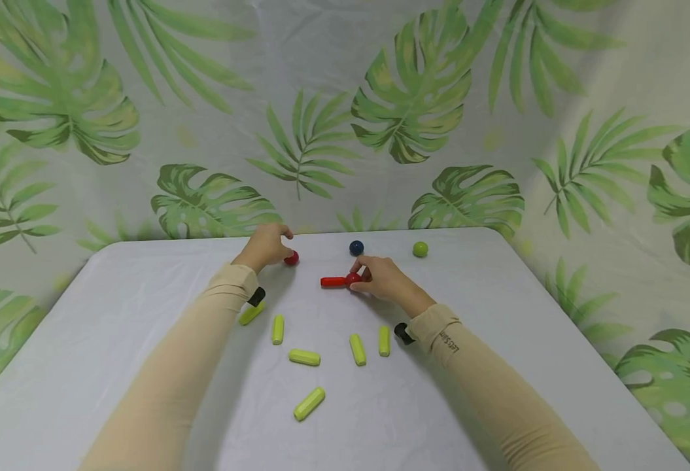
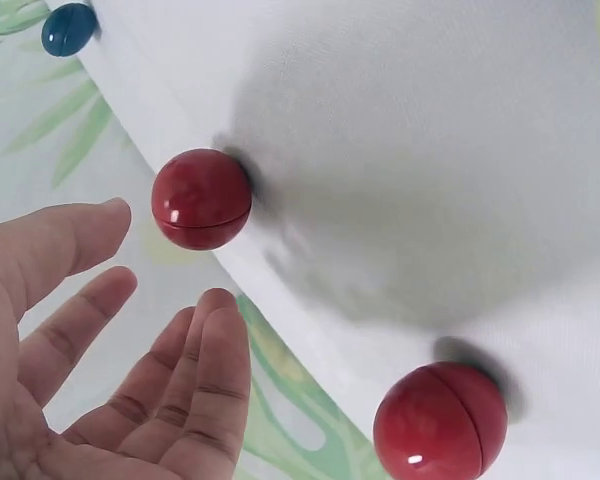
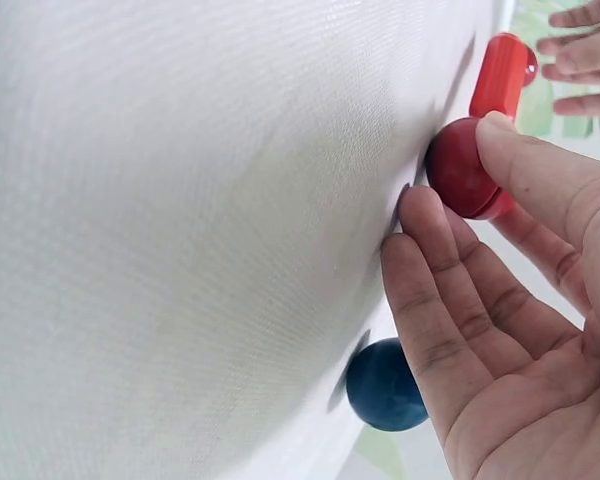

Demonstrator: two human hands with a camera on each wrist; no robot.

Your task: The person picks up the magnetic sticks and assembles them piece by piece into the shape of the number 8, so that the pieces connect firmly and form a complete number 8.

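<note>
My left hand (image 1: pixel 264 247) is at the back left of the table, fingers loosely spread beside a red ball (image 2: pixel 202 200) with a seam around it. In the left wrist view, a gap shows between fingertips and ball. Another red ball (image 2: pixel 440 425) lies lower right there. With my right hand (image 1: pixel 382 278) I pinch a red ball (image 3: pixel 462 168) between thumb and a finger partly hidden behind it. This ball sits at the end of a red faceted stick (image 1: pixel 333 282) lying on the table. A dark blue ball (image 3: pixel 385 385) lies by my right fingers.
A green ball (image 1: pixel 420 249) stands near the back edge, right of the blue one. Several yellow-green sticks (image 1: pixel 305 357) lie scattered on the white table (image 1: pixel 439 405) in front of my hands. Behind it hangs a leaf-patterned cloth (image 1: pixel 321 65).
</note>
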